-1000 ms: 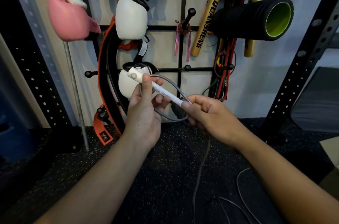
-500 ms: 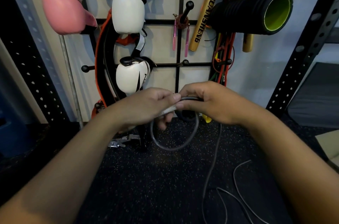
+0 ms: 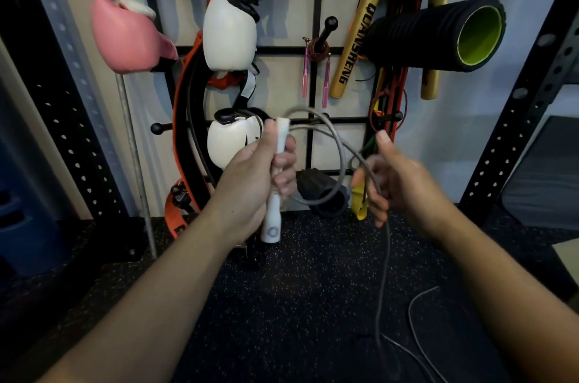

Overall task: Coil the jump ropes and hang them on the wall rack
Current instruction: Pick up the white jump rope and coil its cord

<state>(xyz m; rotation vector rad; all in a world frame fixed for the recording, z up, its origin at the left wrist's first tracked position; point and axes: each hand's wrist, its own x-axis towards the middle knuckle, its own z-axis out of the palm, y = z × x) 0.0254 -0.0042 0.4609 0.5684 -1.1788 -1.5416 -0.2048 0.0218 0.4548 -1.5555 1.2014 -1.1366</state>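
My left hand point(image 3: 250, 182) grips the white jump rope handle point(image 3: 275, 216) upright in front of the wall rack point(image 3: 316, 81). The grey rope point(image 3: 341, 163) leaves the handle's top, makes a loop between my hands and runs through my right hand point(image 3: 398, 182), whose fingers curl loosely around it. From there the rope drops to the speckled floor point(image 3: 297, 304) and trails off at the lower right. A second jump rope with pink handles point(image 3: 326, 81) hangs coiled on a black rack peg point(image 3: 329, 28).
On the rack hang a pink boxing glove point(image 3: 128, 37), two white gloves point(image 3: 228, 34), an orange-black belt point(image 3: 185, 119), gold bats point(image 3: 357, 37), a black foam roller point(image 3: 438, 34) and resistance bands point(image 3: 388, 106). A small black roller point(image 3: 326, 194) lies on the floor. Black perforated uprights point(image 3: 526, 106) stand at both sides.
My hands have parted: the left has turned the handle upright, and the right has moved to the right, drawing the rope out into a wider loop.
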